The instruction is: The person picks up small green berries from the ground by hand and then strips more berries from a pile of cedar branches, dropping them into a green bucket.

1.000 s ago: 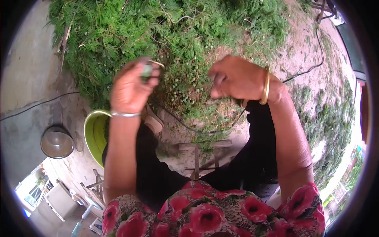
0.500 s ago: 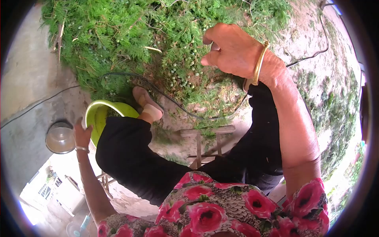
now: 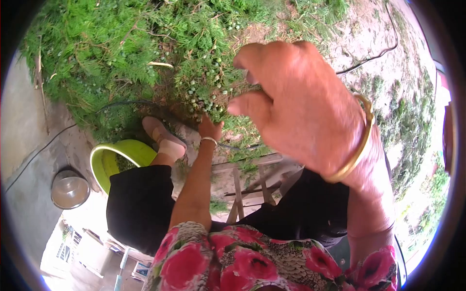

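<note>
My right hand (image 3: 301, 106) is raised close to the camera, a gold bangle on its wrist. Its fingers are curved, with a gap between thumb and forefinger and nothing visible in it. Lower down, my left hand (image 3: 210, 130), with a pale bracelet, reaches to a cluster of pale green berries (image 3: 206, 99) on the evergreen branches (image 3: 116, 53). Its thumb and fingers look apart at the cluster's lower edge; the fingertips are partly hidden among the greenery. A yellow-green bucket (image 3: 141, 151) stands beside my shod foot, with some dark green material inside.
A metal bowl (image 3: 71, 189) sits on the concrete at the left. Under my legs is a wooden stool frame (image 3: 238, 189). A black cable (image 3: 369, 63) runs over the ground, which is strewn with green clippings. A dry stick (image 3: 160, 64) lies on the branches.
My left hand has moved from the bucket's rim across to the berry cluster between my feet. My right hand has come nearer the camera and lower. The view has shifted slightly.
</note>
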Available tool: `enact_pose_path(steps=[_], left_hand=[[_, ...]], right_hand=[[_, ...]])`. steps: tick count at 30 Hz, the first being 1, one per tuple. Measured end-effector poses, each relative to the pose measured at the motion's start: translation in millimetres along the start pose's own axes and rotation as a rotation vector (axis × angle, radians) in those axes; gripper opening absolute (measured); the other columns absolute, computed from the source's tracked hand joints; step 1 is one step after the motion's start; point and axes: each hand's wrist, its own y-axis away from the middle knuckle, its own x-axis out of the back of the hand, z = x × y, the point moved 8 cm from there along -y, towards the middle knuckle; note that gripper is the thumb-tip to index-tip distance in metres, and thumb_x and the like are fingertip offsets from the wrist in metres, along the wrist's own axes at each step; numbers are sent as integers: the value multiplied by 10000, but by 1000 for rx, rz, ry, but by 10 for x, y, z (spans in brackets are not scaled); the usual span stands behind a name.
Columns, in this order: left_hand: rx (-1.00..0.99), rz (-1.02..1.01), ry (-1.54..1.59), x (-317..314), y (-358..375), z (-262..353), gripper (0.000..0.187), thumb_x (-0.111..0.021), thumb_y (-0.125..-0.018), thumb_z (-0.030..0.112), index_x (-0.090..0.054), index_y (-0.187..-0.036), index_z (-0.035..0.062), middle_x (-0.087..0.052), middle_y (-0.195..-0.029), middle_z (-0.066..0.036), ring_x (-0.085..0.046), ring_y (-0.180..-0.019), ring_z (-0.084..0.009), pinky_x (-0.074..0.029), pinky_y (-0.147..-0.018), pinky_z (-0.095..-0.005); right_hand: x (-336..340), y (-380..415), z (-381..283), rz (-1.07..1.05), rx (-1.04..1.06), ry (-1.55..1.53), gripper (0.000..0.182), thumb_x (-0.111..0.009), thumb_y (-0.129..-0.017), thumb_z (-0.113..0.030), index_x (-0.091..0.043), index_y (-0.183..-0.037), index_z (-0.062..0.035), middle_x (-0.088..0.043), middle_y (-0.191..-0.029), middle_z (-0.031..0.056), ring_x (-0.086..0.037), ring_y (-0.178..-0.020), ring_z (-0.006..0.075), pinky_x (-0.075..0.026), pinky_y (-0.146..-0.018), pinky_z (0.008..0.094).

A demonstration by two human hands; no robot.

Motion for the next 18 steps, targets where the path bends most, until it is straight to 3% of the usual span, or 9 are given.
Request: enact_pose_path(steps=[3,7,9,10,12,13,14,16,18], left_hand=[[200,181,126,-157,272,-62,497,-728,-761,296,-525,-1112,7,-627,-992,-276,-619,-921,-414,-522,-776,-438],[-17,315,306,-261,527,234,154,-622,-752,113,-642,-884,37,-657,-868,-194,-637,-824,-365,-510,-704,-462],[-183,-106,105,-891,639,335,226,-594,-745,85,-651,-962,56,-662,-909,-195,-627,-872,-382,-515,-756,-435],[-177,-108,106,-1108,668,265,226,-594,-745,85,-651,-962,56,-662,-909,-195,-627,-872,-382,-515,-756,-435],[-509,-200,-38,-1341,856,538,176,-603,-746,89,-649,-912,55,-665,-867,-181,-633,-868,-373,-519,-764,-413],[-483,207,48,-1074,888,517,176,-639,-740,93,-639,-910,46,-661,-895,-177,-639,-855,-353,-520,-761,-395],[-480,203,47,-876,901,588,176,-639,-740,93,-639,-910,46,-661,-895,-177,-639,-855,-353,-520,-761,-395],[68,139,709,-508,710,139,235,-677,-729,92,-634,-958,63,-658,-931,-172,-637,-848,-346,-518,-756,-403],[193,274,374,-367,552,-239,280,-705,-716,88,-630,-985,102,-658,-942,-162,-640,-835,-341,-522,-739,-418]], right_hand=[[-31,-51,-51,-156,-80,-37,190,-696,-719,-58,-579,-825,49,-582,-689,227,-611,-715,413,-485,-643,430],[-44,-11,-32,-90,-6,-39,216,-706,-711,-58,-577,-849,46,-561,-666,218,-596,-675,405,-475,-627,431],[-56,11,-50,-53,45,-41,230,-711,-706,-59,-576,-861,44,-551,-654,213,-588,-655,401,-469,-618,431],[-70,34,-58,-38,65,-43,237,-714,-704,-59,-575,-867,43,-546,-648,210,-584,-645,399,-466,-614,431],[-89,81,-75,-8,103,-44,251,-719,-699,-59,-574,-879,42,-536,-637,206,-576,-625,395,-461,-606,431],[-102,97,-87,-14,100,-46,251,-719,-699,-59,-574,-879,42,-536,-637,206,-576,-625,395,-461,-606,431],[-102,103,-89,-15,70,-68,269,-722,-700,-66,-575,-898,43,-535,-635,204,-574,-621,399,-460,-601,432],[-100,114,-81,-15,39,-93,287,-725,-701,-72,-576,-917,44,-535,-632,202,-571,-616,403,-458,-595,433],[-54,122,-112,33,89,-57,310,-731,-702,-91,-580,-937,44,-533,-635,203,-576,-628,409,-456,-586,436]])
